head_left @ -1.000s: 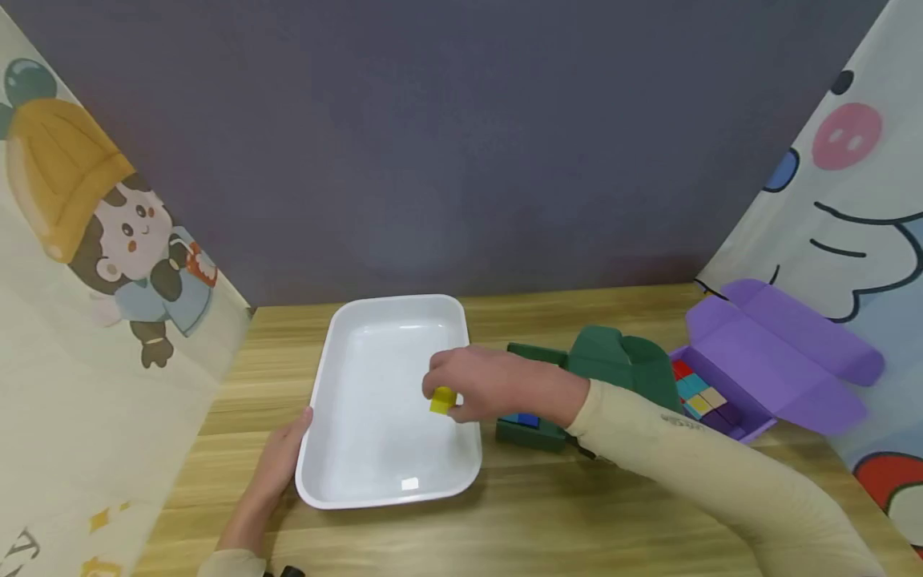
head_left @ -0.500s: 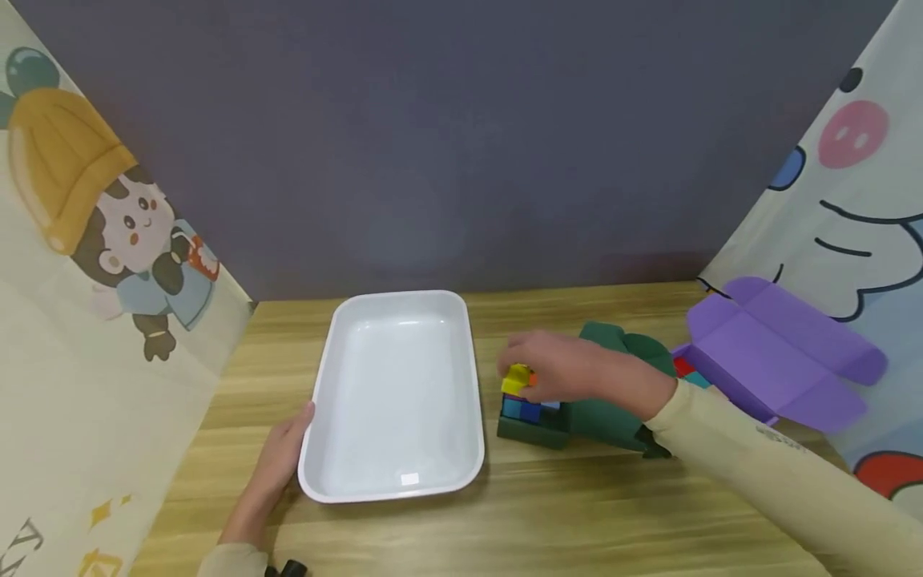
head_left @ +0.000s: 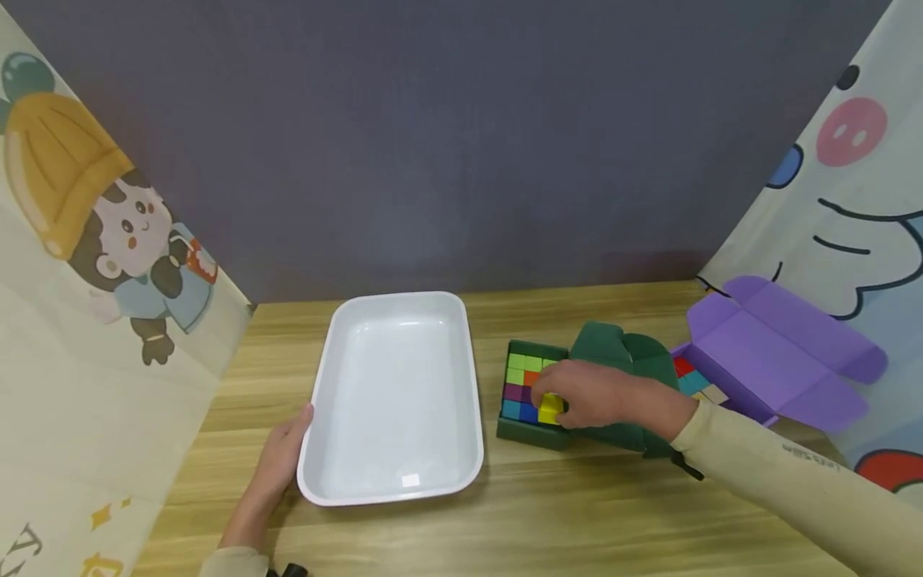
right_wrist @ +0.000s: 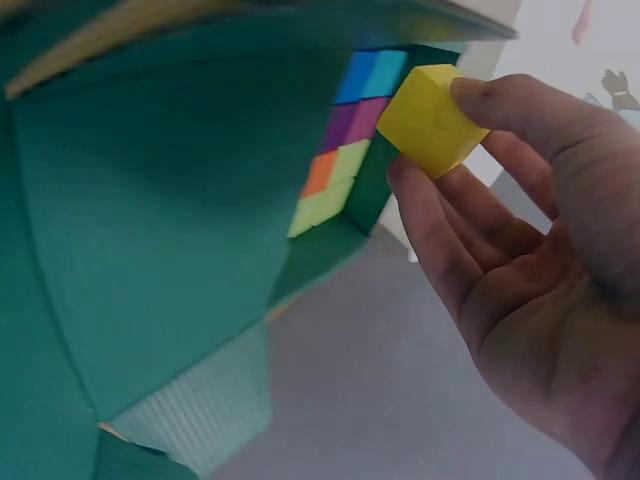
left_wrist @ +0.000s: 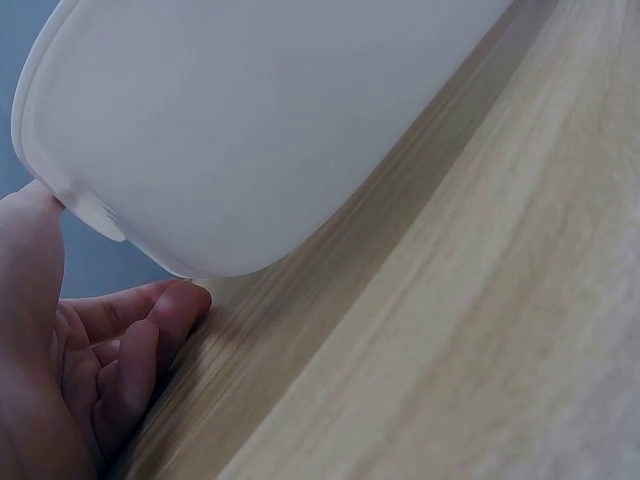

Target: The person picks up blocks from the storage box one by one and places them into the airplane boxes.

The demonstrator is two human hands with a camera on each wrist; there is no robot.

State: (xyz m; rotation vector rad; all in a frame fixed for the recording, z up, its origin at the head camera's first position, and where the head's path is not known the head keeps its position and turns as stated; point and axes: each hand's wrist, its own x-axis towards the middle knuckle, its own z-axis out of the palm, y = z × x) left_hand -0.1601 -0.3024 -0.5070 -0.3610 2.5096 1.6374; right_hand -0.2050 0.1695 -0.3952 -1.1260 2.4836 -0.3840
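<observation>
My right hand (head_left: 587,393) pinches a yellow cube (right_wrist: 430,120) between thumb and fingertips, over the front right part of the green box (head_left: 534,435). Rows of coloured cubes lie in that box: lime green at the back, then orange and purple, with blue ones (head_left: 529,412) at the front. The hand covers part of the box's right side. To the left, my left hand (head_left: 280,453) holds the left edge of a white tray (head_left: 389,401) that has nothing in it. In the left wrist view its thumb is at the rim and the fingers curl below.
The green lid (head_left: 652,361) lies folded back to the right of its box. Farther right stands an open purple box (head_left: 779,361) with several coloured cubes inside. A dark panel (head_left: 461,144) rises behind the wooden table (head_left: 505,521), and printed sheets hang at both sides.
My right hand has carried the yellow cube from above the white tray rightward to the green box, then toward its front right. The left hand stays at the tray.
</observation>
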